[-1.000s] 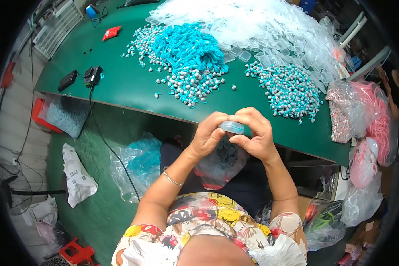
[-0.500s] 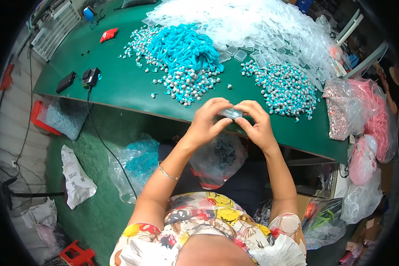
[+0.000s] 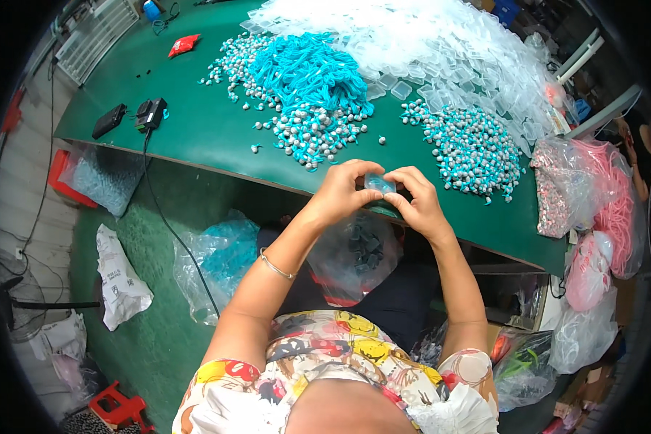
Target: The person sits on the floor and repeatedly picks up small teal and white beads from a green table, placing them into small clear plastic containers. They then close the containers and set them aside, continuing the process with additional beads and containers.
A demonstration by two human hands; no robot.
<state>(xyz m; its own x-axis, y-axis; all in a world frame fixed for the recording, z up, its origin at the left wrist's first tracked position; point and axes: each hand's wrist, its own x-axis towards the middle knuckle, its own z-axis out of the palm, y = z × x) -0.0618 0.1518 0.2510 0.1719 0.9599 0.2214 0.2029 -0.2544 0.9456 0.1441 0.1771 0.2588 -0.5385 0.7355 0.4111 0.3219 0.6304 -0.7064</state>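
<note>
A small clear plastic box (image 3: 380,184) with something blue inside is held over the table's near edge. My left hand (image 3: 343,189) pinches its left side between thumb and fingers. On its right side, my right hand (image 3: 417,197) grips it the same way. Beyond my hands lie a heap of silvery beads with blue ends (image 3: 477,148) to the right and a similar bead pile (image 3: 307,137) to the left. A tangle of turquoise cords (image 3: 307,72) rests against the left pile. Across the back spreads a large mound of clear plastic boxes (image 3: 441,43).
Below the green table (image 3: 217,148), an open plastic bag with small boxes (image 3: 358,249) sits between my legs. A black cable (image 3: 168,217) hangs from a black device (image 3: 150,114) at left. Bags of pink cord (image 3: 607,188) crowd the right edge. A red stool (image 3: 119,406) stands lower left.
The clear box has been tilted so that its flat face now shows upward, with the blue content visible. Both hands still hold it in nearly the same place. The whole view has shifted slightly.
</note>
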